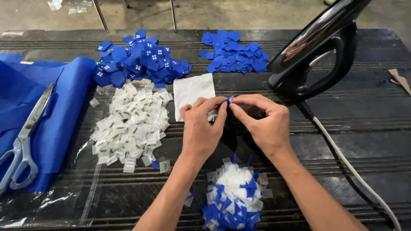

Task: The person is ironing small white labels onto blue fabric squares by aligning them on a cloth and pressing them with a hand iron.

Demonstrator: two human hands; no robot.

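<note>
My left hand [201, 128] and my right hand [263, 122] meet over the middle of the dark table, fingertips pinched together on one small blue fabric piece [230, 99]. Just below my wrists lies a heap of white-and-blue assembled pieces [233, 196]. A white square of cloth [192, 90] lies just behind my left hand. To the left sits a pile of small white labels [128, 124] on clear plastic.
Two piles of blue fabric squares [139, 60] [233, 53] lie at the back. A black iron [319, 51] stands upright at the right, its grey cord [351, 169] running to the front edge. Blue cloth [47, 107] with scissors [23, 141] covers the left.
</note>
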